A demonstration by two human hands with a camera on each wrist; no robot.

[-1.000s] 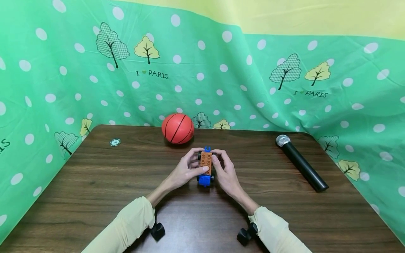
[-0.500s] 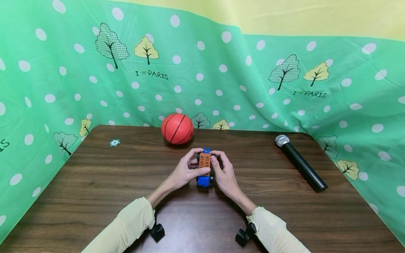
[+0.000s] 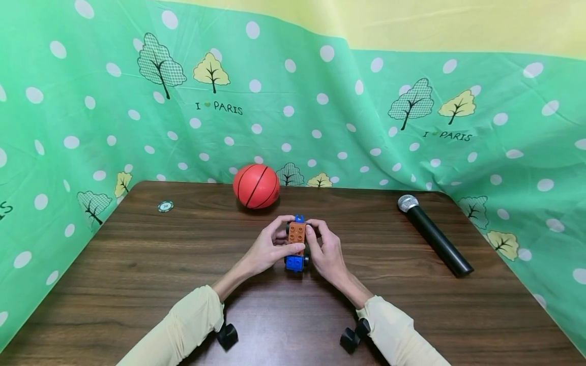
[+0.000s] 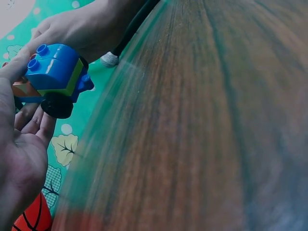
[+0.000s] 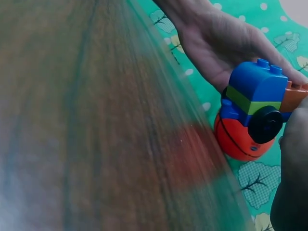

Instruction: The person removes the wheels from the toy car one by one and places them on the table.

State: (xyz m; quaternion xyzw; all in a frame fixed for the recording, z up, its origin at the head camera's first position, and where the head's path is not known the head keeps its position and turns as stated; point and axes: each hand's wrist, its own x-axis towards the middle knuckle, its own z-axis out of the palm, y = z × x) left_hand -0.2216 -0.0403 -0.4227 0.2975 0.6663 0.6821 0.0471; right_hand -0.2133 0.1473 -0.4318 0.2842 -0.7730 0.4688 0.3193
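Observation:
A toy car (image 3: pixel 296 246) of building blocks, orange and blue on top with black wheels, is held between both hands near the middle of the head view. My left hand (image 3: pixel 270 248) grips it from the left, thumb across the orange studs. On the other side, my right hand (image 3: pixel 326 250) holds the car by its right edge, close to the far wheel. Both wrist views show the blue block (image 4: pixel 54 66) over a light green layer, with a black wheel (image 5: pixel 265 124) below. The car appears raised off the table. Fingers partly hide its sides.
Beyond the hands, a small red basketball (image 3: pixel 256 186) rests on the dark wooden table (image 3: pixel 160 264). A round chip (image 3: pixel 166 206) lies at the far left, and a black microphone (image 3: pixel 435 236) with a silver head lies on the right. A green patterned curtain (image 3: pixel 293 127) surrounds the table.
The toy car and the hands have shifted very slightly towards the near side. Both hands keep their hold, and the other objects stay where they were.

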